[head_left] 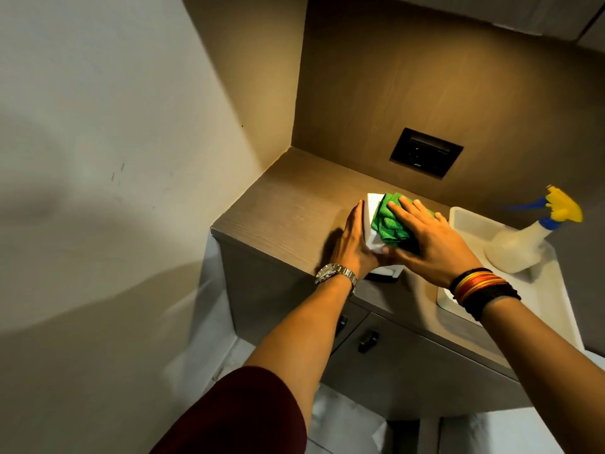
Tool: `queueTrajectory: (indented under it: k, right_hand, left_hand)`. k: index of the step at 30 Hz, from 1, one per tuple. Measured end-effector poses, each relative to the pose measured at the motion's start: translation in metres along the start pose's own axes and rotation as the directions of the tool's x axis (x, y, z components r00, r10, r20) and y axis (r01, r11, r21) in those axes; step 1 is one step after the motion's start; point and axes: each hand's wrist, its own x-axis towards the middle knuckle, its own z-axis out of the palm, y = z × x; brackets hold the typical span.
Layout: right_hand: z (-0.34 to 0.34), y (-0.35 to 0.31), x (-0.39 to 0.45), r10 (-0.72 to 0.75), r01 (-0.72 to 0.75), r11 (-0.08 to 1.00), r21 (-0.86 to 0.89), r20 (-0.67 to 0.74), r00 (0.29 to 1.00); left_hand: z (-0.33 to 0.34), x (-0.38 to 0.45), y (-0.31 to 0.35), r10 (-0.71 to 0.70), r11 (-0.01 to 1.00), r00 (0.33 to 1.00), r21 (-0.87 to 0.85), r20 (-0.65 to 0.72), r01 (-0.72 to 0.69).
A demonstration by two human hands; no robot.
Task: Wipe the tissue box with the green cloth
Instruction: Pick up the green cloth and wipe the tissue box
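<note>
A white tissue box (372, 209) stands on the wooden counter (288, 208), near its front edge. A crumpled green cloth (389, 222) lies on top of the box. My right hand (429, 240) presses flat on the cloth, fingers spread toward the wall. My left hand (352, 244), with a metal watch at the wrist, grips the box's left side and holds it steady. Most of the box is hidden under the cloth and both hands.
A white tray (471, 221) sits on the counter to the right and holds a spray bottle (520, 240) with a yellow and blue trigger. A dark socket panel (425, 152) is set in the back wall. Drawer handles (368, 340) show below the counter. A plain wall rises at left.
</note>
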Motion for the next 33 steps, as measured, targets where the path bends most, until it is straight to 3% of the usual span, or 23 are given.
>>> queueTrajectory:
  k: [5,11,18,25,33]
  right_hand:
    - [-0.003,0.002,-0.002,0.007,-0.007,0.999,0.04,0.012,1.0]
    - [-0.011,0.016,0.005,-0.009,0.01,0.997,0.071,-0.014,1.0]
    - [-0.015,-0.01,0.063,0.115,-0.103,0.989,0.106,-0.115,0.987]
    - [-0.003,0.0,-0.001,-0.127,0.146,0.96,0.237,-0.093,0.988]
    - [-0.002,0.005,-0.006,-0.034,0.078,0.933,0.35,-0.131,0.991]
  left_hand:
    - [0.0,0.001,0.001,0.002,0.996,1.0,-0.085,-0.01,-0.003]
    - [0.001,0.004,-0.007,0.068,0.997,0.997,-0.044,-0.024,-0.069]
    - [0.001,0.009,-0.006,0.055,0.997,0.998,-0.052,-0.036,-0.057]
    - [0.008,0.007,-0.021,0.07,0.994,0.996,-0.084,-0.063,-0.075]
    - [0.005,0.013,-0.022,0.071,0.988,0.997,-0.142,0.021,-0.067]
